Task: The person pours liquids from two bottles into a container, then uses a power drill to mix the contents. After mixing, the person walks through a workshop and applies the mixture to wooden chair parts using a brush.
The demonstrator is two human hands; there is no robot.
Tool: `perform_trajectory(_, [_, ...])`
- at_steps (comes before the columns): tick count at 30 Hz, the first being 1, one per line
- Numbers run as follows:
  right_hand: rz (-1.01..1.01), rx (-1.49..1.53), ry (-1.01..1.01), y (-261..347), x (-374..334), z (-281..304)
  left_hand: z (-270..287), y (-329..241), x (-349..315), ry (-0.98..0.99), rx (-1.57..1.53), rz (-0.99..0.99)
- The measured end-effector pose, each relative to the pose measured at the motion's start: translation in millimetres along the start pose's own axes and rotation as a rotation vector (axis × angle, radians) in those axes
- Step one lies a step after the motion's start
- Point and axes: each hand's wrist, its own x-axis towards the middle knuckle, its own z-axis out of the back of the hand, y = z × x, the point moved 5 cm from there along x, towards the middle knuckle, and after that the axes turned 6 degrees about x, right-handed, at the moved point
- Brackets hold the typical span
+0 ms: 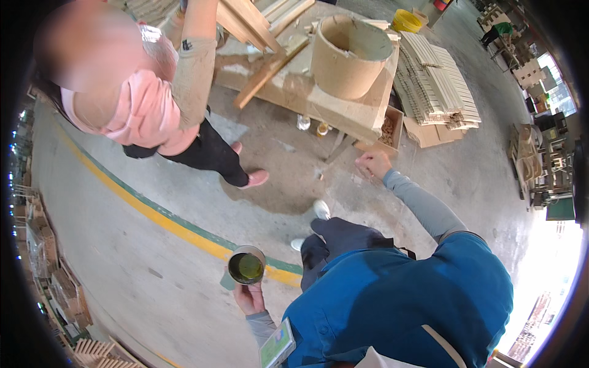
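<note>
While the left hand (250, 299) sits at about seven o'clock in the head view, its fingers are wrapped around the lower part of a small round metal cup (246, 265), which it holds upright with the mouth open toward the camera. A dark green liquid fills the cup, with a paler round patch near its centre. The cup hangs over the concrete floor (141, 270), just beside a yellow-and-green painted stripe (178, 228) that runs from ten o'clock down toward the middle.

The right hand (373, 164), at the end of a grey sleeve (423, 205), is out at about one o'clock, well apart from the cup. Its fingers are curled in on themselves; whether they pinch something small cannot be told. It is just below a shallow brown box (388, 129) tucked under the edge of a low worktable (294, 89).

On that table stands a wide cardboard tube (350, 58), open at the top, with wooden planks (264, 67) lying near it at twelve o'clock. Stacks of pale wooden slats (435, 86) lie on the floor at one to two o'clock. A second person in a pink top (144, 110) and dark trousers stands at ten to eleven o'clock, one arm raised toward the table. The wearer's blue jacket (399, 300) fills the lower part at five to six o'clock.
</note>
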Motion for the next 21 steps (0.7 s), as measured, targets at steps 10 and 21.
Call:
perform_trajectory(10, [0.489, -0.961, -0.383, 17.0, 53.5, 26.6, -91.6, 17.2, -4.8, 0.142, 0.052, 0.02])
perform_trajectory(21, [0.625, -0.894, -0.377, -0.4, 13.5, 41.3, -211.9, 76.8, 29.7, 0.453, 0.124, 0.35])
